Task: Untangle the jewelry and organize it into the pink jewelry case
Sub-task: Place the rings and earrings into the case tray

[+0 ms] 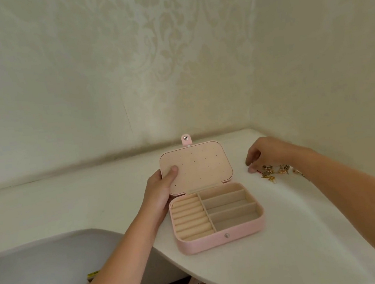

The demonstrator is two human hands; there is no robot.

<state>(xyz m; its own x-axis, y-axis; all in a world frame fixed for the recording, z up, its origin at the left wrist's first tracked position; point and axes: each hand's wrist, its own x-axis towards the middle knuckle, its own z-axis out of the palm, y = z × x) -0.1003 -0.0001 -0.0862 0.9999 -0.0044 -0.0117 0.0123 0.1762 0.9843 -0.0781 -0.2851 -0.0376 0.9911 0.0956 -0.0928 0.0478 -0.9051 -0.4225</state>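
The pink jewelry case (219, 238) lies open on the white table (276, 237), its lid (199, 166) standing up at the back. Inside are ring rolls on the left and bare beige compartments on the right. My left hand (160, 192) grips the lid's left edge, thumb pressed on its inner face. A tangle of gold and pearl jewelry (277, 171) lies on the table to the right of the case. My right hand (268, 152) hovers over the tangle with fingers curled down; its fingertips are at the pile's left end, and whether they pinch anything is unclear.
Patterned wallpaper forms a corner behind the table. A grey rounded surface (44, 272) sits below the table's curved front edge at the lower left. A small yellow item (93, 275) peeks out by my left forearm.
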